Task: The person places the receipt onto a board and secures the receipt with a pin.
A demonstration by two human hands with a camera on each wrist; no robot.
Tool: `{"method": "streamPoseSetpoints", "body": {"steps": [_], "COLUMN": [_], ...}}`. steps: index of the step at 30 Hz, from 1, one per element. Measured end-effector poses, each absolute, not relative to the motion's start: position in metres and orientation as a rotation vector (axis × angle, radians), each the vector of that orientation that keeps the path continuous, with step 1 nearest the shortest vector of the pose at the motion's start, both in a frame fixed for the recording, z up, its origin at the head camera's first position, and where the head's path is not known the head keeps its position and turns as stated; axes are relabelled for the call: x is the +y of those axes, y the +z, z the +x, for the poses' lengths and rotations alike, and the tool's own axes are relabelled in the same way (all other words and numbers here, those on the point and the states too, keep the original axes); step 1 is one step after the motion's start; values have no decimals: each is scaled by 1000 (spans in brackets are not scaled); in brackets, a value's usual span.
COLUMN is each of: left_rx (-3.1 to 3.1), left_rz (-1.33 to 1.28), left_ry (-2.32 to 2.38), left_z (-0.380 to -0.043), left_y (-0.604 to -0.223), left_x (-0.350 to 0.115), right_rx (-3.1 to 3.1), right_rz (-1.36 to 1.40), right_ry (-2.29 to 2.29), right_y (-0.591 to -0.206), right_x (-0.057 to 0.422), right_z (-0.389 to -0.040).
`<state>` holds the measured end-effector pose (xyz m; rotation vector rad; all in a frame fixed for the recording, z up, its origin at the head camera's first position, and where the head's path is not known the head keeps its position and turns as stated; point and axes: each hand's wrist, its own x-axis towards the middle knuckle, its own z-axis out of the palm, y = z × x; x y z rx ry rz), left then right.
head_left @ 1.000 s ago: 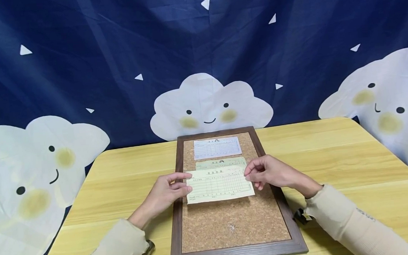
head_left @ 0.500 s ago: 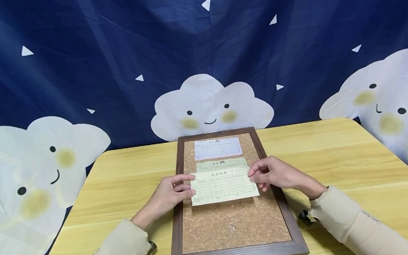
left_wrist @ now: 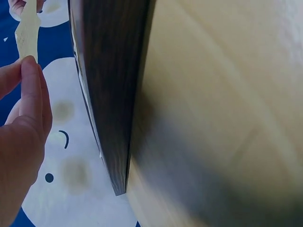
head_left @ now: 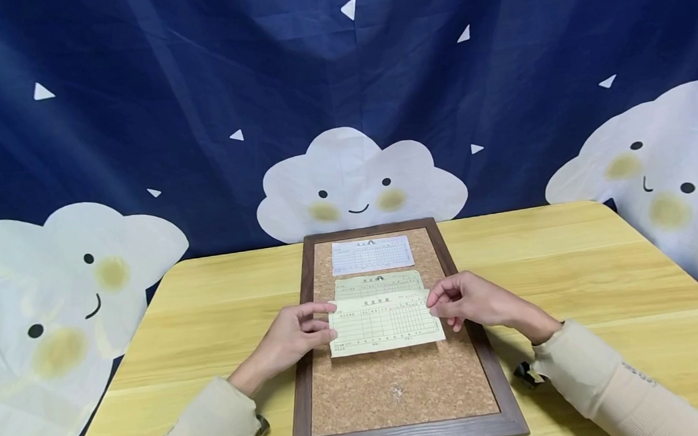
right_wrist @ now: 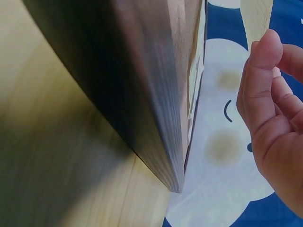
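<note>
A pale yellow printed receipt slip [head_left: 387, 325] is stretched between both hands, raised off the framed cork board [head_left: 398, 397]. My left hand [head_left: 290, 337] pinches its left edge between thumb and fingers; the left wrist view shows the slip [left_wrist: 29, 35] edge-on at the fingertips. At the opposite edge, my right hand [head_left: 473, 306] pinches the slip near its upper right corner. Just behind it, a greenish slip [head_left: 381, 287] lies on the cork, its lower part hidden by the held one. Farther up the board is a bluish-white slip [head_left: 372, 255]. Each has a small pin-like object at its top.
The board's dark wooden frame [head_left: 409, 435] surrounds the cork on a light wood table [head_left: 220, 288]. A small whitish worn patch [head_left: 397, 393] marks the lower cork. Behind the table hangs a dark blue curtain [head_left: 338, 63] with white clouds.
Both hands have shifted slightly right and a little toward the person, carrying the yellow slip. More of the greenish slip now shows. Both pinches stay as they were.
</note>
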<state>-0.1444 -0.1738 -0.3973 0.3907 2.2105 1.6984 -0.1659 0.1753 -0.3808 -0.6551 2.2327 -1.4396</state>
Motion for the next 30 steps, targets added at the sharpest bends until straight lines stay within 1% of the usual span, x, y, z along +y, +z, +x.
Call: {"method": "streamPoseSetpoints", "body": {"steps": [22,30], "left_rx": [2273,2307], "left_rz": [403,449], "left_ry": [1644,1589], "left_z": [-143,-143], "left_y": [-403,-405], "left_x": [-168,-168], "right_rx": [2223,2209], "right_rz": [-590,-571], "right_ry": [-1401,-1372], "right_y": [-382,-383], "right_x": [176,176], "right_z": [-165,-165]}}
